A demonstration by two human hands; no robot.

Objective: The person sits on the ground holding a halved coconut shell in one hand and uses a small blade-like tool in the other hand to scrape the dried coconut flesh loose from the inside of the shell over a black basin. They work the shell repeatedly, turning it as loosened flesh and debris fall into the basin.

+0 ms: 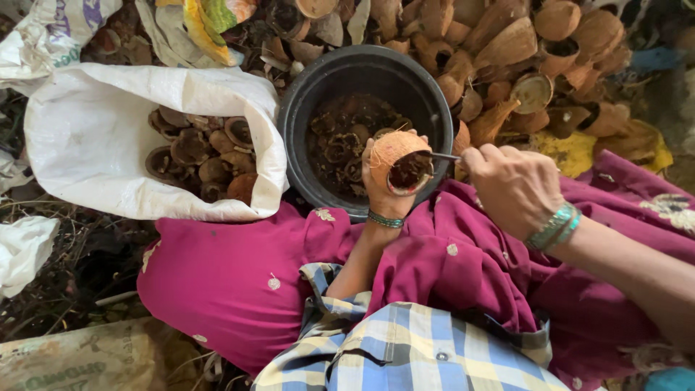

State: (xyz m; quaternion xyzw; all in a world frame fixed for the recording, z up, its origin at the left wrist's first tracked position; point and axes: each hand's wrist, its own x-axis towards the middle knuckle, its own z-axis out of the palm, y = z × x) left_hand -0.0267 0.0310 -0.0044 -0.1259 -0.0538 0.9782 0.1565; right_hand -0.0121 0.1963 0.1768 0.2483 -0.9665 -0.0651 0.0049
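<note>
— What have we got nearest us?

— Just this side of the black tub (304, 108), our left hand (384, 190) is wrapped tight around a coconut half-shell (397, 161), open side tilted toward our right. Our right hand (515, 187) is closed on a thin metal tool (439, 156), whose tip sits inside the shell.

— How far along are we?

— As far as we can judge, midway. The shell over the tub's near rim looks dark inside, and we cannot tell how much is left in it. The tub holds a shallow layer of dark scooped pieces, well short of full.

— And what's left?

— To the left of the tub, a white sack (108, 137) lies open with more shells inside. Beyond the tub and to its right, a big heap of shells (521, 58) is piled up.
</note>
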